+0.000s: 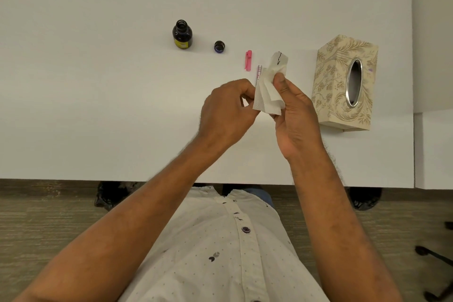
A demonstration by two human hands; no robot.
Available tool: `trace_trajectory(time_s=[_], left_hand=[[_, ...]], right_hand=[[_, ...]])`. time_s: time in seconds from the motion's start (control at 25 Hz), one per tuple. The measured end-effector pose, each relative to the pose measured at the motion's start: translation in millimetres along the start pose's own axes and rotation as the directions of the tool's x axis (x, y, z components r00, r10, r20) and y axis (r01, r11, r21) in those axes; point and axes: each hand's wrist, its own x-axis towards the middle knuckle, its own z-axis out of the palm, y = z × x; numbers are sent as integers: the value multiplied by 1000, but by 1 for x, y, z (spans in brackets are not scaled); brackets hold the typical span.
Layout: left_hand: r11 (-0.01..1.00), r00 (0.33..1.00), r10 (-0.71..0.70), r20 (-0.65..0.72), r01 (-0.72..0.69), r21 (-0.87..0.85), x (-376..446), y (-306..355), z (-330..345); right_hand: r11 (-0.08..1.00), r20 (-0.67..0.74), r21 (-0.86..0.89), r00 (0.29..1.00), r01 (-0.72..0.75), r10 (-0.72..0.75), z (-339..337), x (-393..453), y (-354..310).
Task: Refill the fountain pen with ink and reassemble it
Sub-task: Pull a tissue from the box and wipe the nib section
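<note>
White, smooth tabletop (98, 93) carries everything. Above it, the right hand (297, 115) pinches a crumpled, ink-marked tissue (269, 86), soft and limp. The left hand (228, 113) is curled closed beside the tissue; whether it holds a pen part I cannot tell. A slim patterned pen barrel (259, 72) lies just beyond the tissue, with the pink pen cap (248, 60) near it: both look light, stiff, smooth plastic, best pinched mid-length. Further left stand the dark cap (219, 46) and the open glass ink bottle (182, 35), easily tipped. A floral tissue box (343, 81) sits right.
</note>
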Motion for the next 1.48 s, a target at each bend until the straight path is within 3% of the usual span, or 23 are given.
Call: trace_trajectory(time_s=[0.12,0.28,0.36,0.52,0.64,0.72,0.88,1.04,1.12,1.24,1.32,1.48], left_hand=[[940,967,-149,205,203,-275,6,1,-7],[735,825,-240,512,499,-459,9,1,-15],[690,819,-250,517,525,-498,7,5,-15],[840,948,-238,210,309,-446,-5,22,-9],[950,980,-190,-59,168,-263,-16,31,7],[995,971,-102,-215,96,-36,-26,37,23],[959,901,77,-426,50,278,-43,37,53],[938,874,77,-479,99,332,-56,33,72],[957,883,-12,-470,146,250,-64,32,77],[948,878,-311,-364,259,-185,-77,28,76],[825,854,-457,-246,305,-475,-85,22,72],[597,841,-531,-103,286,-750,-104,-2,62]], right_hand=[[1000,18,-23,1000,-16,16,-2,0,-6],[999,61,11,997,-46,45,-4,2,-14],[999,98,-13,994,-50,51,-5,2,-20],[997,182,-62,981,-54,65,-11,5,-30],[996,233,-75,970,-55,71,-20,7,-34],[994,246,-103,968,-21,46,-31,9,-32],[987,261,-153,965,49,-7,-46,9,-25],[982,241,-148,968,113,-75,-58,9,-14],[994,190,-90,981,61,-43,-66,16,-14],[999,146,-26,989,18,-14,-80,29,-22],[1000,162,-20,987,9,-6,-86,31,-23],[996,191,-62,979,-64,74,-83,23,-4]])
